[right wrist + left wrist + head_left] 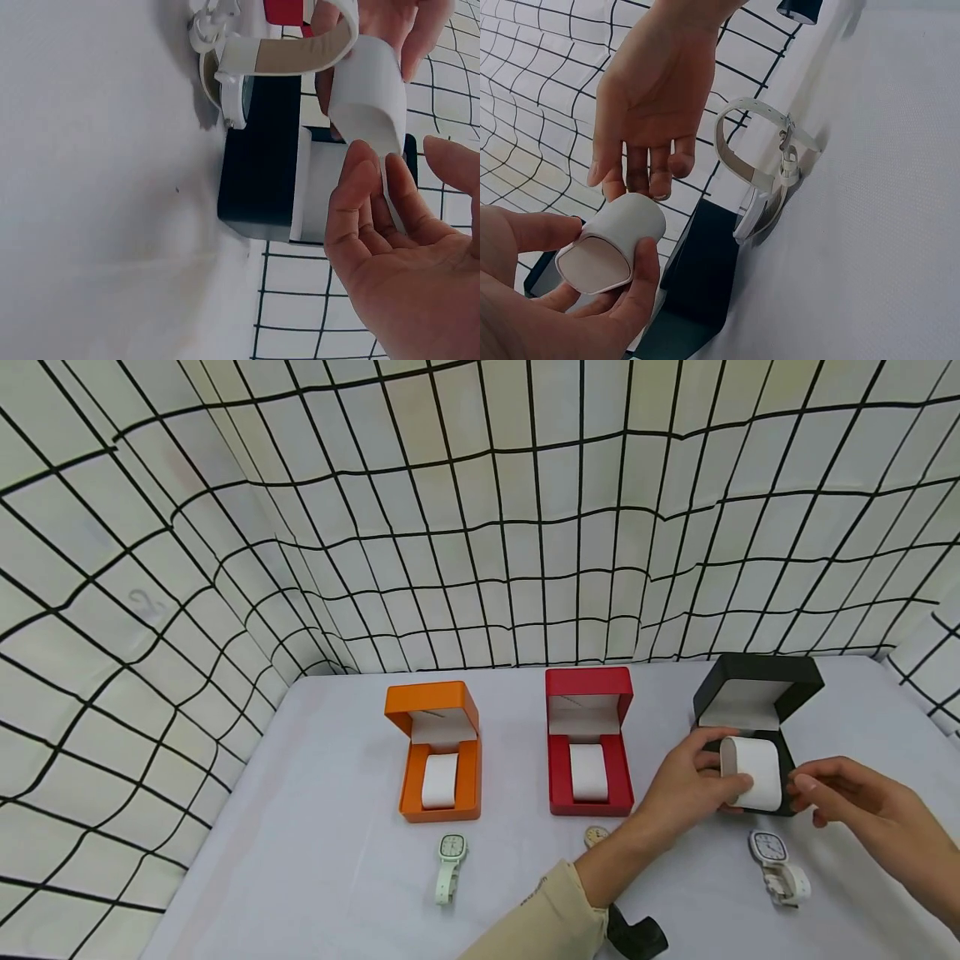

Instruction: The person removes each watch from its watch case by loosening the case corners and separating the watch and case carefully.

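Observation:
My left hand point(693, 787) holds a white watch cushion point(763, 774) over the front of an open black watch box point(806, 683), thumb on one side and fingers on the other. In the left wrist view the cushion point(634, 225) shows its rounded end toward the camera. My right hand point(862, 797) is at the cushion's right end, its fingers loosely bent, and the right wrist view shows the fingertips point(360, 154) right at the cushion's edge. Just in front of the box lies a white watch point(769, 847) with its strap buckled in a loop.
An orange box point(442, 814) and a red box point(555, 777) stand open to the left, each with a white cushion inside. A pale green watch point(451, 860) lies before the orange one. My left forearm partly covers a dark-strapped watch point(637, 937). Black netting point(525, 522) borders the table.

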Motion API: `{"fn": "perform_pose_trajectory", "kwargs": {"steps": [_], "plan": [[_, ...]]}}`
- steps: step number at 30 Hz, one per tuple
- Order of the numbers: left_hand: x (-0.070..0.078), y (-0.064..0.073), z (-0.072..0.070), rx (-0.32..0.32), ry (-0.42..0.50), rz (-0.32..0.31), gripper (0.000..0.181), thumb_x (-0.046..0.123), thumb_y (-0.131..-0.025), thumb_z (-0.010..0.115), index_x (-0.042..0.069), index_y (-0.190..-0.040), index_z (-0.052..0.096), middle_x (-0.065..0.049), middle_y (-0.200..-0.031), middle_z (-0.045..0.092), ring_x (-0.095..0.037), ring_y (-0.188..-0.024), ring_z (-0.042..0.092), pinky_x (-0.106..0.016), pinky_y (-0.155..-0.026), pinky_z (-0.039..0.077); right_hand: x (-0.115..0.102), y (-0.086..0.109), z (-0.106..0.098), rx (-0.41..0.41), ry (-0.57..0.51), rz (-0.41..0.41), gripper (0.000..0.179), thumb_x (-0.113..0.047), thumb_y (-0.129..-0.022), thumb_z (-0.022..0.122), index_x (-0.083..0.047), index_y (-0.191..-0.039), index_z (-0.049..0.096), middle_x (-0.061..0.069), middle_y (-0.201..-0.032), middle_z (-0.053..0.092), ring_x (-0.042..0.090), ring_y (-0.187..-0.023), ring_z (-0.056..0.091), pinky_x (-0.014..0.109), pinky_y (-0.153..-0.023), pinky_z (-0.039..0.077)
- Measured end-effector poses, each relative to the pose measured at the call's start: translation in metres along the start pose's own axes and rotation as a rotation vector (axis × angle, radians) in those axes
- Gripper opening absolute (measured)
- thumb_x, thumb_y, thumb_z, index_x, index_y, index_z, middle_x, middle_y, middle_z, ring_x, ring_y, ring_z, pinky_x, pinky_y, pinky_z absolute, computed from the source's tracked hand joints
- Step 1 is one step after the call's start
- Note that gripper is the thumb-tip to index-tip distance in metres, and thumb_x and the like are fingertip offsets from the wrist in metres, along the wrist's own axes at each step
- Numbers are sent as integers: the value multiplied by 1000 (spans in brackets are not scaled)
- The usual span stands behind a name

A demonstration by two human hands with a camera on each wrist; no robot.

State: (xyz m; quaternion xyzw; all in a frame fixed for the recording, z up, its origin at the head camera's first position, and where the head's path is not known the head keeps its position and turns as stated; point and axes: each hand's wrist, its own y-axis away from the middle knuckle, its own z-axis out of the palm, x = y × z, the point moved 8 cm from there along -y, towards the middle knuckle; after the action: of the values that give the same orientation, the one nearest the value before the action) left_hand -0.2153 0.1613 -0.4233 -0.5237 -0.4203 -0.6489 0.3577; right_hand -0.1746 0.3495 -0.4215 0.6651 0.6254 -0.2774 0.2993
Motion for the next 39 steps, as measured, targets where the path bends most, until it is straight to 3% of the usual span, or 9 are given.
{"fn": "perform_pose_trajectory", "kwargs": {"steps": [6, 19, 23, 29, 35, 39], "plan": [[3, 1, 6, -48, -24, 14, 55, 0, -94, 72, 26, -141, 62, 5, -109, 74, 3, -86, 65, -20, -71, 62, -1, -2, 5, -16, -3, 6, 35, -36, -106, 60, -6, -123, 60, -14, -94, 68, 10, -80, 65, 19, -66, 51], [2, 1, 10, -59, -70, 28, 60, -1, -96, 70, 28, -146, 57, 3, -122, 73, 1, -95, 69, -21, -74, 63, 6, -9, 8, -55, 0, 57, 40, -40, -105, 61, -4, -123, 58, -13, -95, 64, 7, -81, 63, 18, -67, 51], [3, 1, 8, -29, -138, 46, 58, 5, -96, 72, 27, -146, 52, 7, -133, 68, 2, -100, 69, -17, -78, 61, 7, -12, 6, -58, -16, 48, 40, -39, -106, 59, -2, -123, 59, -17, -99, 62, 1, -84, 62, 15, -69, 52], [5, 1, 7, 60, -294, 73, 48, 14, -94, 77, 22, -135, 52, 11, -132, 64, 5, -104, 67, -10, -77, 55, 10, -12, 4, -30, -39, 51, 39, -39, -107, 59, -2, -119, 62, -22, -99, 62, 0, -84, 59, 15, -68, 50], [9, 2, 14, 47, -454, 128, 48, 18, -95, 76, 20, -140, 58, 10, -135, 65, 5, -114, 64, -7, -81, 52, 10, -14, 1, 24, -40, 47, 37, -35, -107, 58, 0, -118, 61, -27, -92, 59, -2, -82, 55, 15, -66, 48], [14, 2, 18, 41, -551, 190, 48, 18, -96, 75, 17, -142, 61, 7, -136, 63, 8, -106, 60, -3, -78, 50, 10, -14, -2, 78, -27, 51, 39, -34, -107, 58, 2, -119, 60, -29, -88, 57, -3, -79, 53, 15, -64, 47]]}}
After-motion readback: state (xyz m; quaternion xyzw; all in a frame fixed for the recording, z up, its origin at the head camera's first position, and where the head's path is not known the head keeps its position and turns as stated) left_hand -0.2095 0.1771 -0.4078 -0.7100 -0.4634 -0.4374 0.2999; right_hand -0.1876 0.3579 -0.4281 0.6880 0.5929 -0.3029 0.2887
